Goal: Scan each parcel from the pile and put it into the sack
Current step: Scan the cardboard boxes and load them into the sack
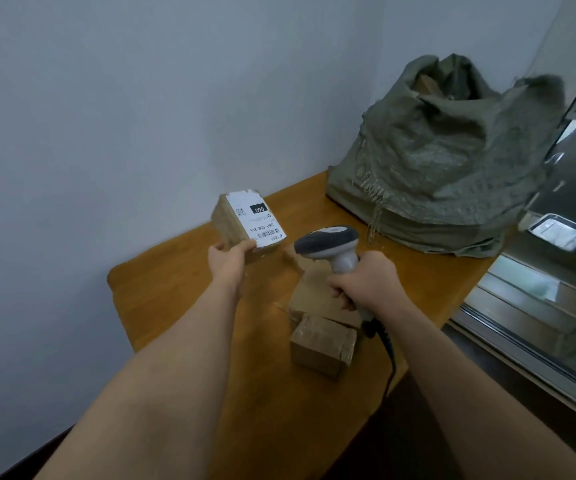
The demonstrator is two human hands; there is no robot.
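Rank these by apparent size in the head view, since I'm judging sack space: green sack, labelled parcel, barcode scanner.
1. green sack
2. labelled parcel and barcode scanner: they look similar, too close to rank.

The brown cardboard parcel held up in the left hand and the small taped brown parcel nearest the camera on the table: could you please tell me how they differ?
The held brown cardboard parcel is lifted and tilted, gripped by the left hand; the small taped brown parcel lies flat on the wooden table. The held one shows a white shipping label with a barcode; the lying one shows none on its visible faces. Both are brown, taped boxes outside the green woven sack.
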